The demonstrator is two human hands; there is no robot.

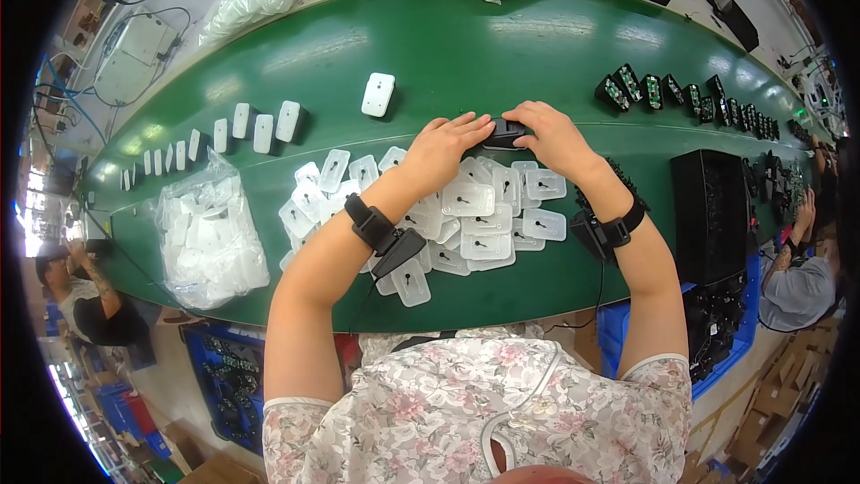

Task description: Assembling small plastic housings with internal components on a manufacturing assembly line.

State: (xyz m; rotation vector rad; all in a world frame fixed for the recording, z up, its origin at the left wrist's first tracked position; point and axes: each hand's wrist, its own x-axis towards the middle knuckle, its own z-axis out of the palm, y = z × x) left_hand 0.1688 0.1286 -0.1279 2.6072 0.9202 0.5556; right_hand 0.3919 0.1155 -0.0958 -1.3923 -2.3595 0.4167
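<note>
Both hands grasp a black case point(507, 133).

The case is small and block-like, dark all over, its ends covered by fingers. It is over the green table point(537, 63), at about one o'clock from the middle of the clear trays point(468, 200). The left hand point(445, 148) grips it from nine o'clock, the right hand point(554, 136) from three, with fingers bent.

Wide fisheye on head looked steeply down and forward over glossy green worktop point(502, 72); bare left hand point(448, 145) and bare right hand point(554, 136) sat near, above centre; pale floral fabric blouse point(421, 403) filled bottom; edges perhaps too warped to read.
</note>
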